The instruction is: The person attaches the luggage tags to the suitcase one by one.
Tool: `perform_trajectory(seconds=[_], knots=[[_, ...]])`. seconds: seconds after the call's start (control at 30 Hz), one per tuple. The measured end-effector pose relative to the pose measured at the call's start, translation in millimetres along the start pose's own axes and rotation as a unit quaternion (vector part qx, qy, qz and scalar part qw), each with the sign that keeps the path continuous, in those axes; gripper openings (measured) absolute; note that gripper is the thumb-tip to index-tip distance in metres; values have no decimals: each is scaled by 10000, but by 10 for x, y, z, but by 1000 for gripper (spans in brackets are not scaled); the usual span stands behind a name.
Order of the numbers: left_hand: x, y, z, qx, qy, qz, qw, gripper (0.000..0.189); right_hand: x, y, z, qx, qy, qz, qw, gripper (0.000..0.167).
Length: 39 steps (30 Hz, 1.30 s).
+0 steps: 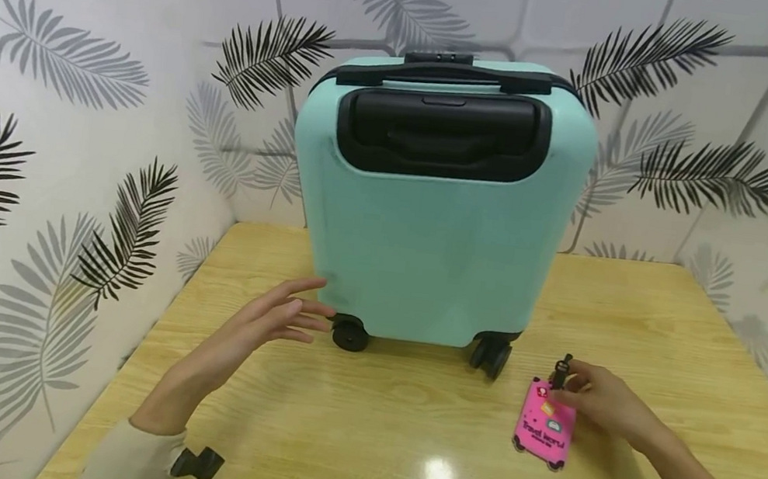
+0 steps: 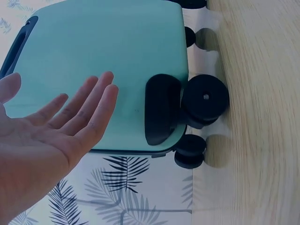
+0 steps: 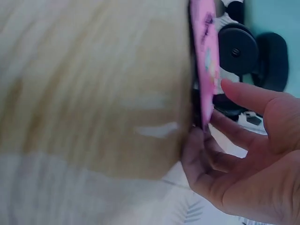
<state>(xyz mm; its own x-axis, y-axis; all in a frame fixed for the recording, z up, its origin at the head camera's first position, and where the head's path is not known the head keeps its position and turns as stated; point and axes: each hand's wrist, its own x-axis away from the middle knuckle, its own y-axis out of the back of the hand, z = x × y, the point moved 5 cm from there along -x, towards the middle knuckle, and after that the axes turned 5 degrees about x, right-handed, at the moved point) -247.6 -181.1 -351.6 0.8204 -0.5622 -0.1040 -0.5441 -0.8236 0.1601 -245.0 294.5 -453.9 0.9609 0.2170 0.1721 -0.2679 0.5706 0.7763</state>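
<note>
A mint-green suitcase (image 1: 431,256) stands upright on its black wheels, its black handle recess (image 1: 443,132) facing me. My left hand (image 1: 277,318) is beside its lower left corner, fingers spread and holding nothing; in the left wrist view the palm faces up, with the fingers overlapping the shell. To the right of the suitcase, my right hand (image 1: 602,399) pinches a pink luggage tag (image 1: 545,426) near its top, where a black strap (image 1: 561,371) sticks up. Printed on the tag are "Travel World" and small coloured pictures. In the right wrist view the tag appears nearly edge-on between thumb and fingers.
The wooden table (image 1: 364,432) carries the suitcase, its back edge meeting a wall (image 1: 83,161) patterned with grey and black leaves. Black caster wheels (image 2: 205,97) show at the suitcase's base. A black band is at each sleeve end.
</note>
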Motion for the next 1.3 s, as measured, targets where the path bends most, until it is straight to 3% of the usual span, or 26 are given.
perform_trajectory(seconds=[0.07,0.23,0.33,0.63,1.07,1.3], knots=[[-19,-22,1,6,49,34,10000,49,-7,-41,11,3,102,-85,9999,71],[-52,-74,-28,-5,56,98,9999,49,-24,-116,45,49,592,-399,9974,35],[-69,-100,-44,-33,77,127,9999,50,-5,-150,61,12,670,-499,9965,22],[-76,-108,-50,13,108,4,9999,50,60,-184,132,-1052,403,-227,9934,20],[-81,-100,-79,-16,159,-79,9998,50,32,-156,158,-1163,346,-417,9917,16],[-44,-89,-52,39,261,-152,9995,50,59,-198,176,-1574,332,-398,9862,18]])
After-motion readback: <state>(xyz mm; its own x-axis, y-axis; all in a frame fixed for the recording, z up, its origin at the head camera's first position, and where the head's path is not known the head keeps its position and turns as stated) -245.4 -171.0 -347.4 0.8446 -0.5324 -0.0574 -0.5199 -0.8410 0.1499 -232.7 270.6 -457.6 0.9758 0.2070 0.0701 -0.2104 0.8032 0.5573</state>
